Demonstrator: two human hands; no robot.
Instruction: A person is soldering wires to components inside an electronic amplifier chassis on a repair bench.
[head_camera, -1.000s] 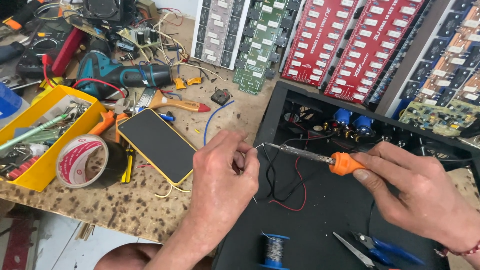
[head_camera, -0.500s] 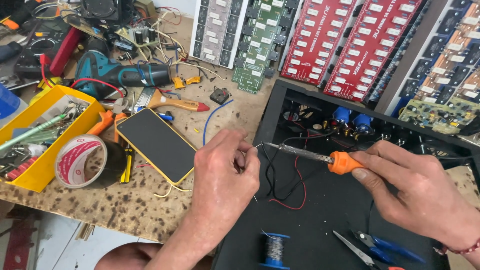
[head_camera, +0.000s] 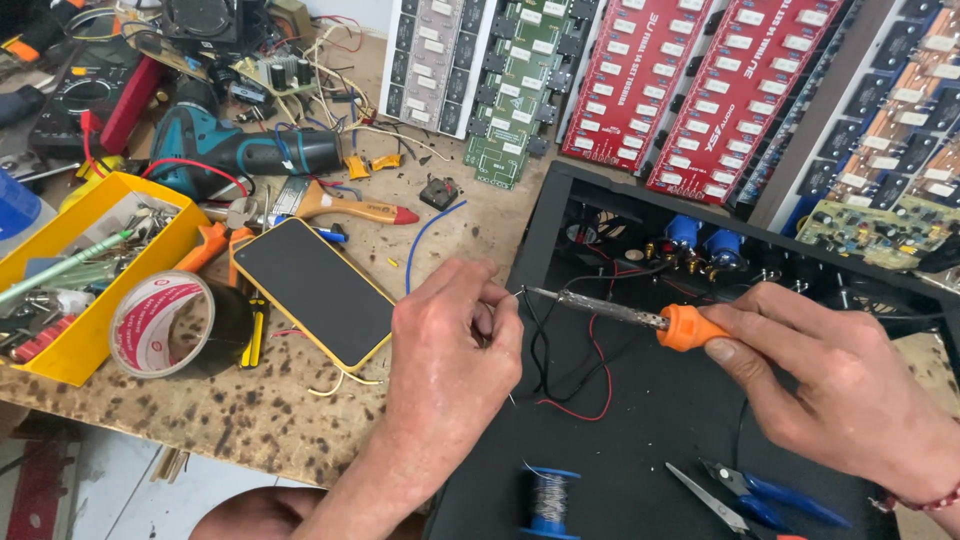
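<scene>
orange-handled soldering iron (head_camera: 640, 317) gripped in right hand (head_camera: 835, 385), left hand (head_camera: 450, 345) fingers pinching thin wire (head_camera: 515, 296) at its tip

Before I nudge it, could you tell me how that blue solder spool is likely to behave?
The solder spool looks small, so it would probably slide easily on the smooth black chassis floor. It stands on one flange; tipped over, its round flanges would likely roll. Its loose wire end may snag.

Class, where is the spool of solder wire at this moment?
In the head view, the blue solder spool stands at the bottom edge inside the black case, just left of the blue-handled cutters, below the left hand.
</scene>
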